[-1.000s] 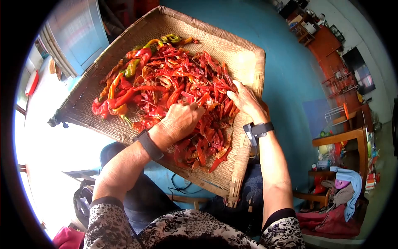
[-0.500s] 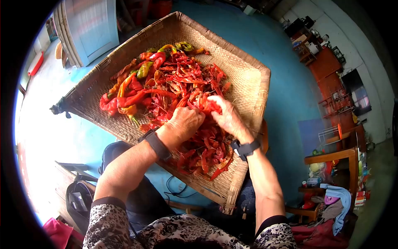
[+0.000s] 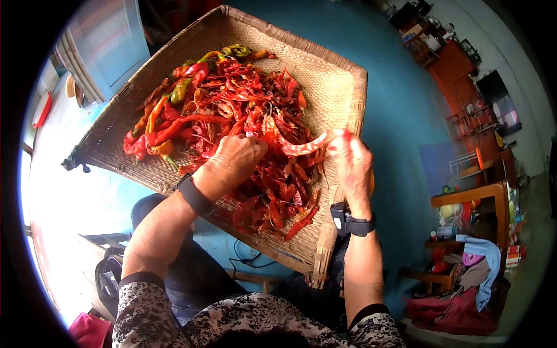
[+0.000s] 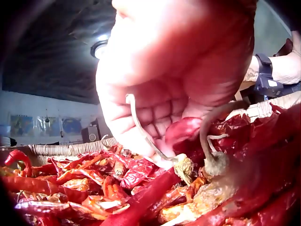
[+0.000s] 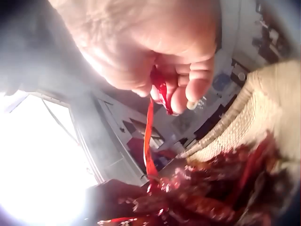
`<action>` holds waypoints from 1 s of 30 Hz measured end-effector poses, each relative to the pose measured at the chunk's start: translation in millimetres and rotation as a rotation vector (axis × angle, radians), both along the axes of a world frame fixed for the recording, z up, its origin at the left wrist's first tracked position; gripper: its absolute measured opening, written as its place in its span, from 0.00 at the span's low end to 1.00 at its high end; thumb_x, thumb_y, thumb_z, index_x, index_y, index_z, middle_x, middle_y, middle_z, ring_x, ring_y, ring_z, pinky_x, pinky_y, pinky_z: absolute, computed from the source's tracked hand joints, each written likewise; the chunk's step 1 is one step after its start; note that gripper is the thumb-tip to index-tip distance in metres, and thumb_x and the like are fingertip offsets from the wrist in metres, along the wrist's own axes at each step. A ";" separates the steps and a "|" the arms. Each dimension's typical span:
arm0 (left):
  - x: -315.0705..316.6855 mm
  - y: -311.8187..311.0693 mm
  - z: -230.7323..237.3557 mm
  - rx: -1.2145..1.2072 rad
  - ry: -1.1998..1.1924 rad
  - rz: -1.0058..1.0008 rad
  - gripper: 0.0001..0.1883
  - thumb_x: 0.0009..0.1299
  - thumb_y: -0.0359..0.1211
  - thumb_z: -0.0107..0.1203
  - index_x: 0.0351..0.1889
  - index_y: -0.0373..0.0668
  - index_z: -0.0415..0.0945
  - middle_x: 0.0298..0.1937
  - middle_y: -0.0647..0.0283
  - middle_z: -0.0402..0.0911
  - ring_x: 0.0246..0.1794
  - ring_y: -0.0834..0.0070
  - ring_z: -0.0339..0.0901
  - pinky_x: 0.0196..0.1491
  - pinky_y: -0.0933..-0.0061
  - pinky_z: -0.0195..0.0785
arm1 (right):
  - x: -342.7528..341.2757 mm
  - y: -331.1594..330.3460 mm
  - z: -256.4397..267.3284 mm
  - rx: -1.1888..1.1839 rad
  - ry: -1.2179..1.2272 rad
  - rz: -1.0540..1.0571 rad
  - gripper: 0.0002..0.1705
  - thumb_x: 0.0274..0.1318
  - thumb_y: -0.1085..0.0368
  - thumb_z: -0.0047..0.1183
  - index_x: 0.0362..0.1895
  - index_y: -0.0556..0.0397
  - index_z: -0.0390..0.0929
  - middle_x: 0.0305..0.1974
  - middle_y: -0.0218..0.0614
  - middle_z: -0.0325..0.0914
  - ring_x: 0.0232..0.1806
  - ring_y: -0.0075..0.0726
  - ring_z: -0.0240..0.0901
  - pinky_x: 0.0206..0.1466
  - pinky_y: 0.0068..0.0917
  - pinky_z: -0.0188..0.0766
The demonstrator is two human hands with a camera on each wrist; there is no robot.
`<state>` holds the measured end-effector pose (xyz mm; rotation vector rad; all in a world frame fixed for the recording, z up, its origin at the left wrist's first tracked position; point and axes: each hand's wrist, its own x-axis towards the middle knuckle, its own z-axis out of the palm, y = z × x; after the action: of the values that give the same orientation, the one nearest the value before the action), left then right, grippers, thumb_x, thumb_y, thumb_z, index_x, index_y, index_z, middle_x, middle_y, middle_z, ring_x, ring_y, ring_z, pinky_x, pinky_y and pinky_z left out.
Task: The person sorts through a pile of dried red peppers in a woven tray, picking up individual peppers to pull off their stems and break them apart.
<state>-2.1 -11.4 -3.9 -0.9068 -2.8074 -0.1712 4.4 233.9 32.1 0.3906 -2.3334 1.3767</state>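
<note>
The left hand [image 3: 235, 159] lies over the middle of the pile, its curled fingers holding a red pepper piece [image 4: 183, 129] beside pale stems in the left wrist view. By the basket's right side, the right hand [image 3: 353, 168] pinches the end of a long, curved red pepper [image 3: 301, 149] with pale patches, stretching toward the left hand. A dark red piece [image 5: 161, 89] also shows among the right hand's fingers in the right wrist view. Wrinkled red peppers [image 3: 272, 200] heap up in the woven basket [image 3: 337, 95] under both hands.
Smoother red, orange and green peppers [image 3: 154, 124] lie at the basket's left. The basket rests over the person's legs. A wooden chair [image 3: 471, 194] with clothes [image 3: 458, 304] stands at the right, a black bag [image 3: 109, 278] at lower left.
From the rim, the right hand went in beside the left hand, then came back out to the right with the long pepper. The left hand stays over the pile.
</note>
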 end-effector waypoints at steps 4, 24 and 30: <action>-0.5 2.9 3.4 0.101 0.005 -0.031 0.03 0.63 0.26 0.51 0.34 0.40 0.73 0.31 0.58 0.77 0.32 0.60 0.80 0.31 0.62 0.74 | -13.4 38.3 2.9 0.108 0.083 -0.318 0.14 0.70 0.58 0.45 0.41 0.56 0.76 0.22 0.34 0.76 0.24 0.28 0.74 0.30 0.29 0.70; -1.5 2.2 8.7 0.104 -0.031 0.032 0.05 0.62 0.27 0.52 0.36 0.41 0.72 0.35 0.57 0.76 0.39 0.57 0.78 0.36 0.58 0.73 | -9.0 -12.8 -29.2 0.747 -0.079 0.260 0.09 0.53 0.76 0.53 0.40 0.57 0.73 0.37 0.42 0.71 0.39 0.45 0.73 0.42 0.40 0.70; -6.7 11.9 7.0 0.223 0.067 0.015 0.20 0.60 0.22 0.52 0.53 0.41 0.73 0.47 0.56 0.75 0.49 0.56 0.73 0.48 0.60 0.72 | -13.7 -6.5 -28.4 0.274 -0.256 0.398 0.09 0.59 0.70 0.53 0.27 0.55 0.68 0.16 0.39 0.66 0.16 0.36 0.67 0.20 0.35 0.63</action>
<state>-8.7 0.5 3.0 -0.8238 -2.6654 -0.4329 -9.4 227.3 3.7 0.8428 -2.7782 1.3393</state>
